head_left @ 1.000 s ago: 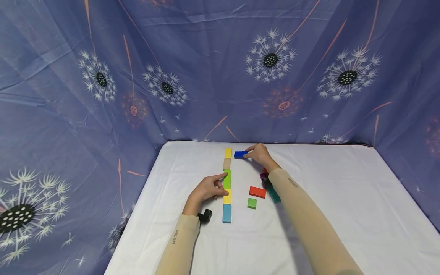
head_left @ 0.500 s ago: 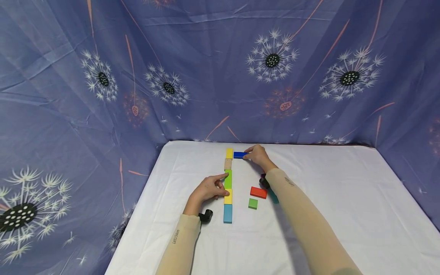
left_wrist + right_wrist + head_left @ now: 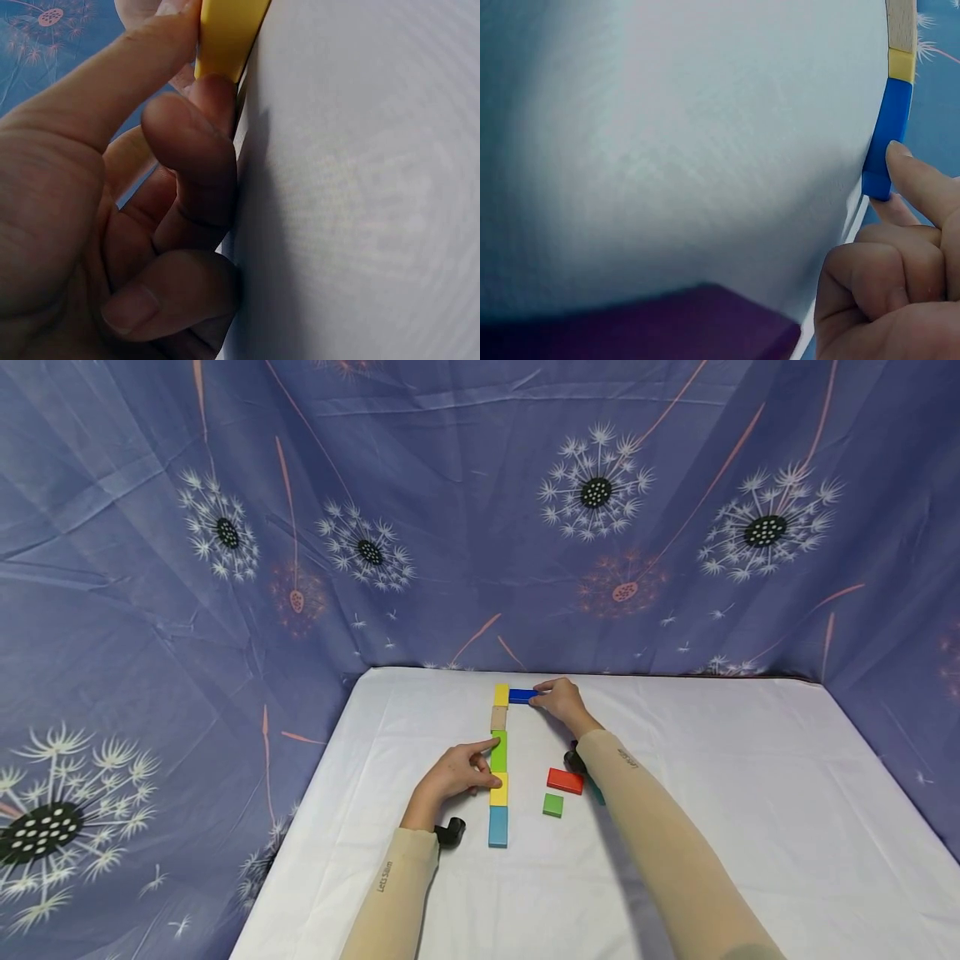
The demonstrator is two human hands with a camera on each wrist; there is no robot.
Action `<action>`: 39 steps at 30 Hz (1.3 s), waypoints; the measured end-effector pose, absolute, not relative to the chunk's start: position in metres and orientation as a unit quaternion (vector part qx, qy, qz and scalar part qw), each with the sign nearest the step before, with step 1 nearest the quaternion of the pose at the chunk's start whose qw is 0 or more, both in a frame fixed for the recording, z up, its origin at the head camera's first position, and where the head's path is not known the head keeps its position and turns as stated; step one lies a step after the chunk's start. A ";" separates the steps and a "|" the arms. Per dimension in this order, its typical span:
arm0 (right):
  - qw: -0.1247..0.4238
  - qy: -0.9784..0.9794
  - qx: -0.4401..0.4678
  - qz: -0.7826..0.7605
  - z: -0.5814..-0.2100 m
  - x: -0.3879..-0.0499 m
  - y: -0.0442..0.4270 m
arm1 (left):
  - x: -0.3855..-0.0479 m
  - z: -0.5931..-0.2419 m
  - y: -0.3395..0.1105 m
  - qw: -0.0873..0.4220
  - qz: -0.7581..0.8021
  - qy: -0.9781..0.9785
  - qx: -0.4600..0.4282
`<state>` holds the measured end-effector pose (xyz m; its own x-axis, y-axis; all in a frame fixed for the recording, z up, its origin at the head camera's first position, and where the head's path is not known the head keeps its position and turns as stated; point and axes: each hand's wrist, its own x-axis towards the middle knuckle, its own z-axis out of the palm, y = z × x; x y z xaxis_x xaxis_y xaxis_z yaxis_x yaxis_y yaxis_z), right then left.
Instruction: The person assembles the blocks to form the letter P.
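A straight row of wooden blocks runs away from me on the white tablecloth. In the head view my left hand rests along its left side, index finger on the long green block and thumb on the nearer yellow block. Its other fingers are bent. At the far end, my right hand pinches a blue block between thumb and finger. The blue block lies crosswise, its left end against the far yellow block. The right wrist view shows the blue block meeting the yellow block.
A plain wood block and a light blue block belong to the row. Right of it lie a red block and a small green block. My right sleeve partly hides a teal block. A purple block shows in the right wrist view.
My right hand has slid the blue block slightly left, closing the gap to the far yellow block. My left hand stays on the row.
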<state>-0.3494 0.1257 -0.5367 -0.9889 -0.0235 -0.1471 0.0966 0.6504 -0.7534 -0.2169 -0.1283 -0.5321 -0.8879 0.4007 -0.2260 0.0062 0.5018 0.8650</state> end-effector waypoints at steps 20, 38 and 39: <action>0.074 0.869 0.022 -0.488 -0.526 -0.340 0.132 | -0.216 -0.534 -0.126 0.206 0.477 0.846 0.123; 0.057 0.846 0.028 -0.530 -0.485 -0.305 0.178 | -0.218 -0.533 -0.130 0.203 0.483 0.842 0.130; 0.056 0.848 0.032 -0.526 -0.485 -0.302 0.182 | -0.218 -0.534 -0.130 0.203 0.483 0.842 0.130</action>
<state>-0.3022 0.1816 -0.4852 -0.9918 -0.0046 -0.1276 0.1123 0.4440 -0.8890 -0.2177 -0.1301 -0.5338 -0.8839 0.4154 -0.2150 0.0239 0.4992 0.8661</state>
